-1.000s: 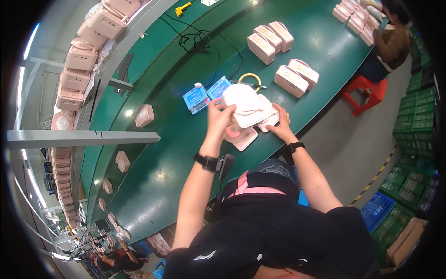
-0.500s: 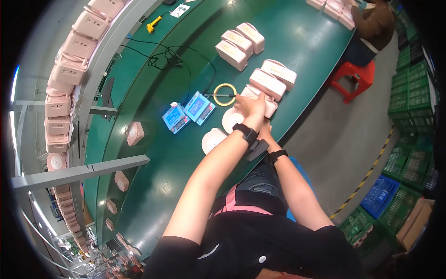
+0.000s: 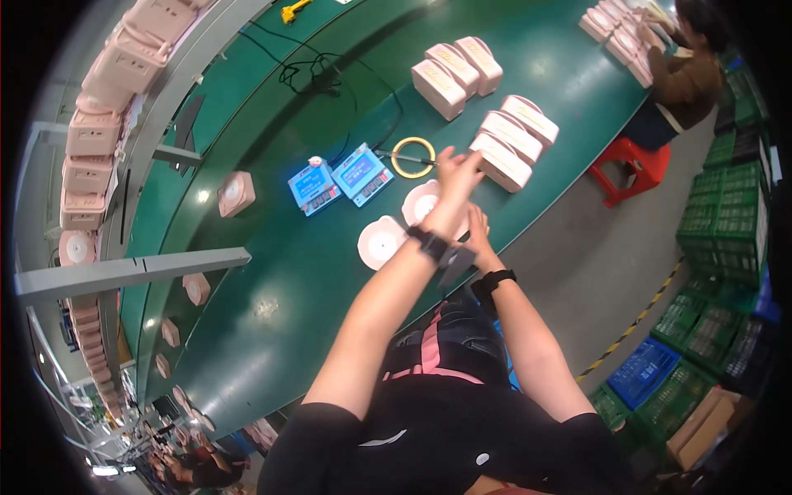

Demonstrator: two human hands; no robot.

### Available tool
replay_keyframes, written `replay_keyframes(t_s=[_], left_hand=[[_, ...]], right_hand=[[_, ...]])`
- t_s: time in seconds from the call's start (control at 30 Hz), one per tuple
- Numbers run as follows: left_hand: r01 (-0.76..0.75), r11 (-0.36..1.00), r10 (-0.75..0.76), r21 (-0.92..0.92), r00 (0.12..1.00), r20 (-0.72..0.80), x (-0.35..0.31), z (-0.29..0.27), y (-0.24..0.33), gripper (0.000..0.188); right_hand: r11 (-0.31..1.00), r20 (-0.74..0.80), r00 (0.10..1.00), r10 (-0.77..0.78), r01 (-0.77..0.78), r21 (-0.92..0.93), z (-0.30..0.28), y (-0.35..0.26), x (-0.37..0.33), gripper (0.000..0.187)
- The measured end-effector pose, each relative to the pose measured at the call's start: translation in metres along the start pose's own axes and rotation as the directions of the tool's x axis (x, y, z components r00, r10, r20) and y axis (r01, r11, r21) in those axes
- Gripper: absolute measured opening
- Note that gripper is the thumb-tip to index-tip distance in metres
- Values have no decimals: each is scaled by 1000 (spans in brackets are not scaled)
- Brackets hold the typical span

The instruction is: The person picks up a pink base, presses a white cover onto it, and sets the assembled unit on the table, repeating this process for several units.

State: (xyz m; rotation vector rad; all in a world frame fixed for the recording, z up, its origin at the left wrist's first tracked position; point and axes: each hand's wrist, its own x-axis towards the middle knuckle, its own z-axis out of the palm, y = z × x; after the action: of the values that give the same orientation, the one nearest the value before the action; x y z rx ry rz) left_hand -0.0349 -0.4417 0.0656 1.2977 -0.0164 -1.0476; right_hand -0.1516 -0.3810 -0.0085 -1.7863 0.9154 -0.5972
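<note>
My left hand (image 3: 458,177) is just beside the nearest of three upright pale pink cases with handles (image 3: 501,162). Its fingers are spread and seem to hold nothing, though a fingertip may graze that case. Lower down, my right hand (image 3: 479,233) has its fingers stretched out by the edge of a round-faced pink device (image 3: 421,203). My left forearm partly covers that device, so whether the right fingers touch it is hidden. Beside it lies a second pink device with a white disc (image 3: 382,243). Both wrists wear black straps.
Two blue-screened meters (image 3: 363,175) with cables sit left of a yellow tape ring (image 3: 412,157). More pink cases (image 3: 441,87) stand farther back. Pink devices line a conveyor (image 3: 235,195) at left. A co-worker (image 3: 693,82) sits on a red stool (image 3: 631,169); green crates (image 3: 722,219) are stacked at right.
The nearest pink case now stands upright in line with the two others. My left hand has come off it and spread its fingers. The whole view has shifted slightly.
</note>
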Motion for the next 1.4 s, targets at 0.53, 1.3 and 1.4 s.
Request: replay_keyframes(t_s=[0.53,1.3,1.4], left_hand=[[-142,729,645,670,469,-603,-155,-435,117,55],[191,-402,540,895,839,64,125,-429,268,93],[95,-478,324,873,943,75,142,-418,278,97]], right_hand=[[997,102,994,-36,44,-69,0,-24,5,87],[977,131,991,-25,52,-205,-1,-56,25,97],[989,53,993,104,-108,99,-21,-46,29,87]])
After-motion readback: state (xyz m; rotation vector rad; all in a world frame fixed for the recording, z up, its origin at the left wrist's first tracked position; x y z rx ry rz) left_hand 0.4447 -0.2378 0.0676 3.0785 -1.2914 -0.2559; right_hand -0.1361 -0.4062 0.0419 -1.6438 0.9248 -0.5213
